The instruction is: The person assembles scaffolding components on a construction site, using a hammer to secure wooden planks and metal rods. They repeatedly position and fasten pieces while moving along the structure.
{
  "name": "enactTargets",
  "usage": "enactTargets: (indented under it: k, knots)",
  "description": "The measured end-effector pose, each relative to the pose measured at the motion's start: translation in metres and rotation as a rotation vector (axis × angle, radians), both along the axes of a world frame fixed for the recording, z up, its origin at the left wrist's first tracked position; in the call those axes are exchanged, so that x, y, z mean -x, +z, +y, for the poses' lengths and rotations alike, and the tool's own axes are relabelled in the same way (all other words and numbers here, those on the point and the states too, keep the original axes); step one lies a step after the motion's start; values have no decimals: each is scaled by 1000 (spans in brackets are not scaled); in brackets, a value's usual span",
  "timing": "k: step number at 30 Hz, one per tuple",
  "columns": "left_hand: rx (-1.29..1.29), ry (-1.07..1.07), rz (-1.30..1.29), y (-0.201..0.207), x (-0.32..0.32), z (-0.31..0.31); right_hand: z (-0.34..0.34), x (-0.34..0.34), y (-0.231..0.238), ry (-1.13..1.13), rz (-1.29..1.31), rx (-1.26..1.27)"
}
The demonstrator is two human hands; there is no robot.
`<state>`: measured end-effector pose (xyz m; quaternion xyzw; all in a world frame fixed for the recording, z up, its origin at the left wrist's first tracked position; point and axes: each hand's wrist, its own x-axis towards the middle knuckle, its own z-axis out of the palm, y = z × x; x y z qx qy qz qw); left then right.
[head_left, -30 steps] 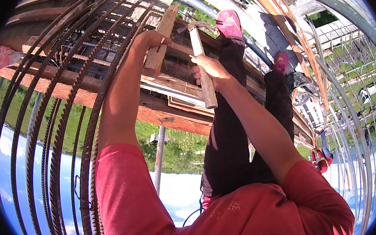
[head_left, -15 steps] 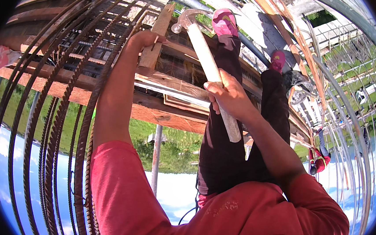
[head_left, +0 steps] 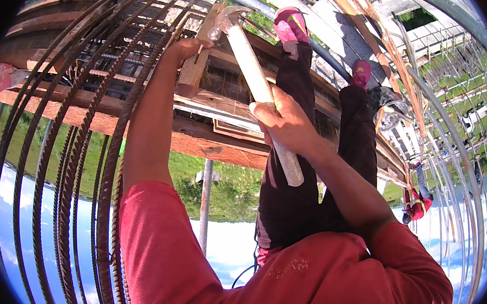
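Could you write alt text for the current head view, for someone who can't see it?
A bare right hand grips a pale-handled claw hammer, while the left hand is at a short wooden piece. Ribbed steel bars curve down the left side of the picture.

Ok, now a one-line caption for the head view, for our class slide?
Right grip on a claw hammer, left grip at a timber block and nail, beside curved ribbed rebar.

Outdoor building site. Evidence: rebar (head_left: 64, 200) at frame left, timber (head_left: 215, 149) near centre, pipe (head_left: 456, 9) upper right, worker (head_left: 419, 207) lower right; grass (head_left: 237, 198), open sky (head_left: 228, 247) below.
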<state>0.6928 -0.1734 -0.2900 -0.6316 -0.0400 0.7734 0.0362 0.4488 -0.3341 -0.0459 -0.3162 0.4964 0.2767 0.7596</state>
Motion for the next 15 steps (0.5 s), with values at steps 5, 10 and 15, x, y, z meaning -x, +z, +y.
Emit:
enactTargets:
  k: [5,10,15]
  knots:
    - [-20,50,-11,5,0,-1,6,-10,0,23,-11,8]
    - [30,144,47,2,0,4,-5,-11,-2,52,-19,-17]
    - [15,110,-23,-2,2,6,-61,-20,29,-259,7,179]
